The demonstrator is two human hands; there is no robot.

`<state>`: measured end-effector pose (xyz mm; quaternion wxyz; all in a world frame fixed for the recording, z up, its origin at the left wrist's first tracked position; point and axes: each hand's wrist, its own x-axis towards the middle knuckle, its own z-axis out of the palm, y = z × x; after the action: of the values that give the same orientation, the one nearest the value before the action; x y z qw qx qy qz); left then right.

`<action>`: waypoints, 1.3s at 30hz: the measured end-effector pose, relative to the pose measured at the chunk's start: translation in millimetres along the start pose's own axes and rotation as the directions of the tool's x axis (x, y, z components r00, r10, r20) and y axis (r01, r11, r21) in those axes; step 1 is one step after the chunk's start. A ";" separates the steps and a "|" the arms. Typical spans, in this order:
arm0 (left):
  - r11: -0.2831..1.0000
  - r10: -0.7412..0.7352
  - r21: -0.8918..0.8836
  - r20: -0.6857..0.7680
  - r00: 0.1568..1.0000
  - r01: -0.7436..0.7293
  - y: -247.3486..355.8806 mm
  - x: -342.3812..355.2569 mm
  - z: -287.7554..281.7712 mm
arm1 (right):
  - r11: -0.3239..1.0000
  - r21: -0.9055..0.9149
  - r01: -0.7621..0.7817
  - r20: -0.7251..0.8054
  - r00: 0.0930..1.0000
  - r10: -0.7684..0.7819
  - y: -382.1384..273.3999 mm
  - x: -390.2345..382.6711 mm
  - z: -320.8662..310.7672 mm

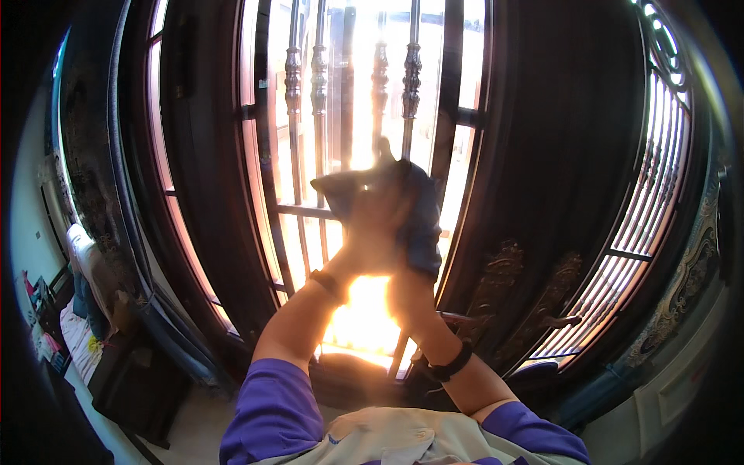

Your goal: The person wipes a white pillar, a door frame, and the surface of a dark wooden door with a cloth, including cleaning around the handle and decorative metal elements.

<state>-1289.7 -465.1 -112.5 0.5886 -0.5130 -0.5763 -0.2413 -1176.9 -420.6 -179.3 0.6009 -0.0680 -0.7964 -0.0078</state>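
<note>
The left hand [377,213] is overlapping the dark cloth [423,213], which is bunching around the hands, before the bars [411,81]; the right hand [408,283] is mostly hiding below it, so I cannot tell either grip. Work seems to be underway, glare obscuring what is done or left.

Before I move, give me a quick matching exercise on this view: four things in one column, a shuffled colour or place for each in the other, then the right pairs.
1. Cloth
2. Left sleeve
3. Upright bars
4. Rightmost door handle

A. On an ornate plate
B. Dark blue
C. Purple
D. Backlit by bright glare, behind the cloth

Pairs: 1-B, 2-C, 3-D, 4-A
</note>
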 end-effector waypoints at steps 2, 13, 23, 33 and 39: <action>0.999 -0.001 -0.049 0.013 1.000 0.001 14.2 -11.3 -5.0 | 1.000 0.009 -0.018 0.213 0.977 0.015 21.1 -41.1 14.6; 0.973 0.191 0.115 0.071 0.979 -0.198 -46.0 144.6 -45.7 | 0.964 0.126 -0.236 0.110 0.969 0.223 -11.5 93.1 -18.8; 0.996 0.091 0.024 -0.105 0.990 -0.089 -61.4 119.8 -16.5 | 0.948 0.239 -0.208 -0.060 0.972 0.228 -29.6 77.8 47.2; 0.751 -0.534 -0.264 0.298 0.791 0.606 -68.7 -82.9 -16.2 | 0.916 0.349 -0.196 0.136 0.978 0.158 -72.3 -44.9 107.9; 0.784 -0.588 -0.038 0.276 0.760 0.620 -64.6 -140.3 -67.0 | 0.687 0.715 -0.130 0.192 0.981 -0.015 -95.2 -42.9 111.5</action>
<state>-1348.1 -590.5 -208.6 0.3681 -0.3619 -0.7635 -0.3880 -1283.1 -508.6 -244.7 0.5032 0.1493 -0.7836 0.3322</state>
